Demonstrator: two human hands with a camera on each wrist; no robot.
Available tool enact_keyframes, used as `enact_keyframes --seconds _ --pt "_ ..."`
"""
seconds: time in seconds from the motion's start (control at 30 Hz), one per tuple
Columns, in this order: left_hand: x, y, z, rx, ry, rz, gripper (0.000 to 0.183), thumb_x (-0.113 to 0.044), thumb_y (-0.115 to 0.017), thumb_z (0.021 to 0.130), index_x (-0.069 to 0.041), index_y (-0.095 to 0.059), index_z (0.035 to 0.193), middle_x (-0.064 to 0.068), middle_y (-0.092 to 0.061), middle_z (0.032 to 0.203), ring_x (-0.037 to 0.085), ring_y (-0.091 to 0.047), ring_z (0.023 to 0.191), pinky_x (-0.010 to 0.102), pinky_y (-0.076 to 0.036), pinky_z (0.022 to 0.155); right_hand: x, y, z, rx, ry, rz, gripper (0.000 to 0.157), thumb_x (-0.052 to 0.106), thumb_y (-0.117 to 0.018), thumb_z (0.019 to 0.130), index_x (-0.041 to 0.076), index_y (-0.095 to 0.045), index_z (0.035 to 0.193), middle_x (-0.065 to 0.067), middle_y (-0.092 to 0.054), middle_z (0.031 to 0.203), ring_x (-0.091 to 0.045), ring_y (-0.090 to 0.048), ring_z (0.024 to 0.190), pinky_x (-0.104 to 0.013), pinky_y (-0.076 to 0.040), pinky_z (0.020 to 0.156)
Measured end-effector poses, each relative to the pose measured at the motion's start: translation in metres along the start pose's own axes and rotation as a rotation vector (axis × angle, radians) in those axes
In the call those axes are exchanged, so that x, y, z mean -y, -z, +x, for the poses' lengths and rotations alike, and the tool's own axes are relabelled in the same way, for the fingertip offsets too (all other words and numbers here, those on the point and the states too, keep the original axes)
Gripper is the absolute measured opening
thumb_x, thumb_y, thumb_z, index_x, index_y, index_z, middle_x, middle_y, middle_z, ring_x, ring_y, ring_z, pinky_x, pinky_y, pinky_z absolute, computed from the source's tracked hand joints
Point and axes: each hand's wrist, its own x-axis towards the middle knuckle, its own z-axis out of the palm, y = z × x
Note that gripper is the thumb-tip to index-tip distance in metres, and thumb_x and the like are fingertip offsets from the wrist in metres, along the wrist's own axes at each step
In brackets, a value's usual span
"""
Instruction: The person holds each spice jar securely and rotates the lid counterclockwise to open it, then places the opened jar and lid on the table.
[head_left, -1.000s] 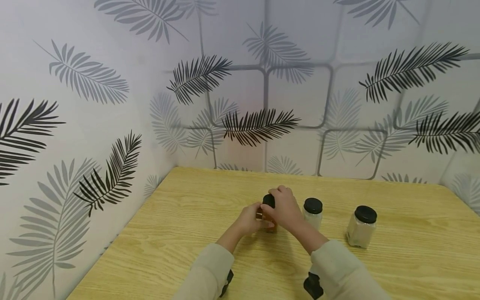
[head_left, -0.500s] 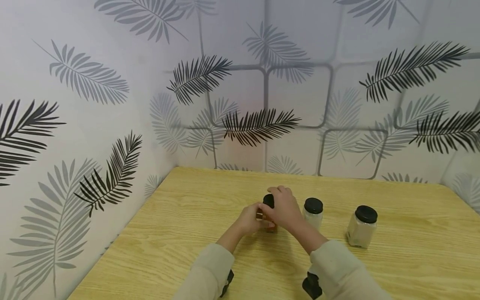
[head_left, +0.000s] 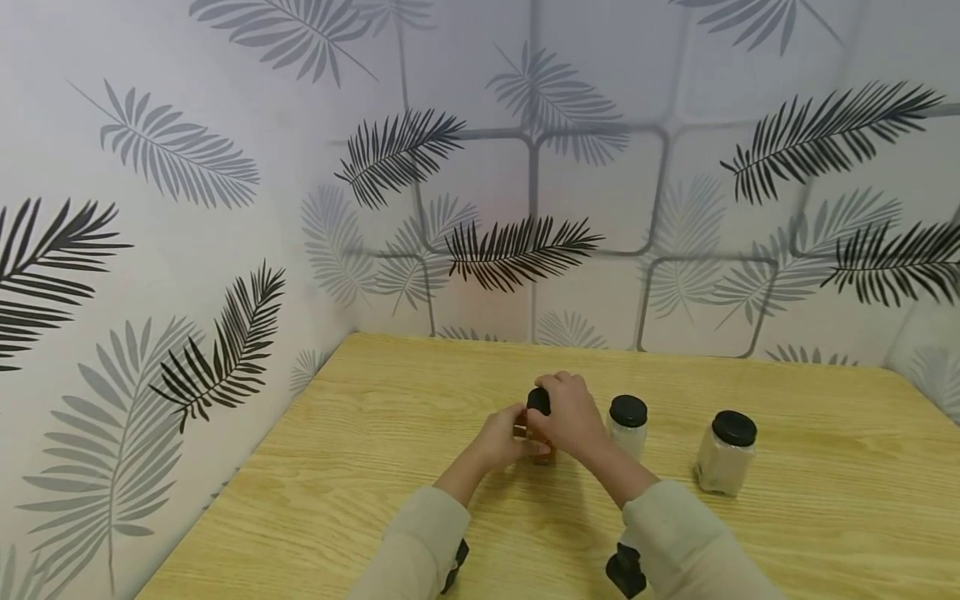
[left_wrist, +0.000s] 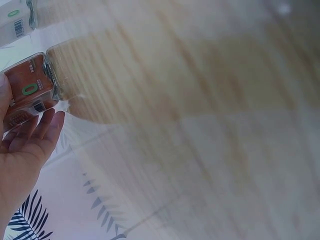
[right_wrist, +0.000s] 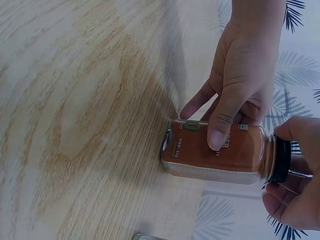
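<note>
A clear glass spice jar (right_wrist: 245,155) of reddish-brown powder stands upright on the table, a green mark on its label. My left hand (head_left: 501,440) grips the jar's body, its thumb across the front in the right wrist view. At the top, my right hand (head_left: 572,417) pinches the black lid (right_wrist: 281,159) between thumb and fingers. The left wrist view catches the jar's lower part (left_wrist: 31,87) beside the left fingers; its lid is out of that view.
Just right of my right hand stands a white-filled jar (head_left: 627,427) with a black lid, partly behind the forearm. Another black-lidded jar (head_left: 724,454) with pale contents is farther right. A leaf-patterned wall (head_left: 480,308) borders the wooden table (head_left: 337,467) at the back and left.
</note>
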Motion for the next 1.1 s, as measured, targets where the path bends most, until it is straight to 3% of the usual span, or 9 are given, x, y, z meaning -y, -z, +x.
enact_keyframes --seconds 0.17,0.3,0.43,0.63,0.9,1.1 --pt "-0.0007 -0.0001 -0.0001 0.001 0.008 0.005 0.046 -0.019 -0.069 0.084 -0.005 -0.051 0.124 0.012 -0.056 0.122 0.031 -0.055 0.114 0.039 -0.05 0.092 0.0019 0.0021 -0.0015 0.018 0.023 -0.031 0.041 0.015 -0.061 0.084 -0.003 -0.056 0.121 -0.024 -0.055 0.12 -0.04 -0.049 0.106 -0.054 -0.047 0.084" --pt "-0.0011 -0.0005 -0.0009 0.001 -0.004 0.011 0.042 -0.019 -0.069 0.084 -0.006 -0.053 0.121 0.011 -0.057 0.119 0.031 -0.057 0.113 0.039 -0.05 0.092 0.0029 0.0019 -0.0024 -0.015 -0.019 -0.047 0.049 0.027 -0.065 0.086 -0.004 -0.054 0.123 -0.024 -0.054 0.121 -0.041 -0.047 0.112 -0.053 -0.045 0.091" --pt "-0.0016 -0.0002 -0.0019 0.0 -0.02 0.016 0.039 -0.017 -0.069 0.084 -0.006 -0.054 0.119 0.012 -0.057 0.117 0.032 -0.057 0.113 0.039 -0.05 0.092 0.002 -0.0001 -0.0022 -0.042 -0.057 -0.052 0.055 0.035 -0.068 0.084 -0.004 -0.055 0.121 -0.024 -0.054 0.119 -0.04 -0.049 0.111 -0.049 -0.048 0.089" --pt "-0.0019 0.0002 -0.0025 0.001 -0.018 0.0 0.046 -0.017 -0.069 0.084 -0.004 -0.052 0.124 0.013 -0.057 0.121 0.032 -0.056 0.114 0.039 -0.05 0.092 0.0003 -0.0013 -0.0026 -0.038 -0.04 -0.025 0.046 0.027 -0.069 0.084 -0.004 -0.058 0.116 -0.022 -0.056 0.111 -0.036 -0.052 0.103 -0.044 -0.052 0.079" --pt "-0.0016 0.0005 -0.0023 0.0 -0.019 -0.004 0.049 -0.018 -0.069 0.084 -0.003 -0.05 0.126 0.014 -0.056 0.124 0.032 -0.055 0.115 0.04 -0.049 0.093 -0.0026 -0.0018 -0.0023 -0.014 0.004 0.014 0.042 0.018 -0.065 0.085 -0.004 -0.056 0.12 -0.023 -0.055 0.114 -0.038 -0.05 0.105 -0.047 -0.051 0.081" --pt "-0.0015 0.0003 -0.0022 0.002 -0.03 0.007 0.047 -0.018 -0.069 0.084 -0.003 -0.051 0.125 0.015 -0.055 0.125 0.034 -0.056 0.114 0.041 -0.049 0.093 -0.0037 -0.0043 -0.0024 -0.034 -0.012 -0.016 0.051 0.029 -0.066 0.086 -0.004 -0.054 0.123 -0.024 -0.053 0.119 -0.041 -0.049 0.11 -0.05 -0.048 0.088"
